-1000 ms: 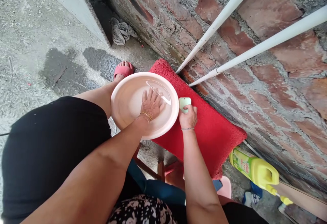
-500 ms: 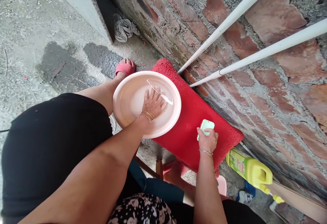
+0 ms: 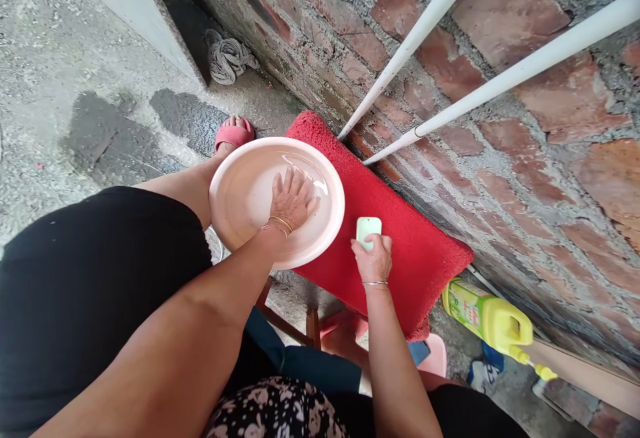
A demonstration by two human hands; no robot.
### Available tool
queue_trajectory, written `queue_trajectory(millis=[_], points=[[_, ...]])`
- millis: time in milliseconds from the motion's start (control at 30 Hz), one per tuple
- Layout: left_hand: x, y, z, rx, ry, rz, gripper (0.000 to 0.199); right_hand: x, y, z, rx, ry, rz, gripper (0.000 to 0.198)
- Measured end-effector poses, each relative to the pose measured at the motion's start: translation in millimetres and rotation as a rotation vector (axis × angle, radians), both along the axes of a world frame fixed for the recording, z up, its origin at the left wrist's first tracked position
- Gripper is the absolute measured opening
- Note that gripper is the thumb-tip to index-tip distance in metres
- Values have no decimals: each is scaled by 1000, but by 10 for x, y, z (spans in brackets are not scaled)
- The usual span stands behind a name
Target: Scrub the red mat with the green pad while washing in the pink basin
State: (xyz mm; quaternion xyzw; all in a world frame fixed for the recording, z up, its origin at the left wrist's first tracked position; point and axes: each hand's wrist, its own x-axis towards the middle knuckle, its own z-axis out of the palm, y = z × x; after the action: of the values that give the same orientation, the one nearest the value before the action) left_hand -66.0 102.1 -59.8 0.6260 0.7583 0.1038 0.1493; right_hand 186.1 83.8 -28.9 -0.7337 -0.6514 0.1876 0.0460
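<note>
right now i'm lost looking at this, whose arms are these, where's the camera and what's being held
There's no machine: these are one person's two bare hands. The camera is worn on that person's head, looking forward and down. The left hand reaches, fingers spread, into a pale pink basin holding water. The right hand grips a pale green object over a red cloth; its underside is hidden. A yellow bottle shows off the cloth's right end.
</note>
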Motion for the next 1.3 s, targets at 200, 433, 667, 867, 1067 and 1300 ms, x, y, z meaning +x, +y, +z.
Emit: queue_trajectory(millis=[200, 433, 667, 867, 1067, 1300], points=[[-9, -8, 1, 8, -18, -2, 57, 623, -165, 180, -37, -153, -232, 27], [-11, 3, 7, -11, -21, 0, 58, 263, 393, 285, 16, -61, -285, 26], [-19, 1, -7, 4, 15, 1, 61, -98, 1067, 186, -15, 8, -161, 29], [-17, 15, 11, 7, -18, 29, 60, 829, 932, 146, -29, -75, -313, 33], [-8, 13, 38, 7, 2, 11, 62, 1950, 414, 358, -107, -210, -689, 31], [-17, 1, 136, -63, 80, -38, 60, 967, 170, 254, 29, 44, -536, 34]])
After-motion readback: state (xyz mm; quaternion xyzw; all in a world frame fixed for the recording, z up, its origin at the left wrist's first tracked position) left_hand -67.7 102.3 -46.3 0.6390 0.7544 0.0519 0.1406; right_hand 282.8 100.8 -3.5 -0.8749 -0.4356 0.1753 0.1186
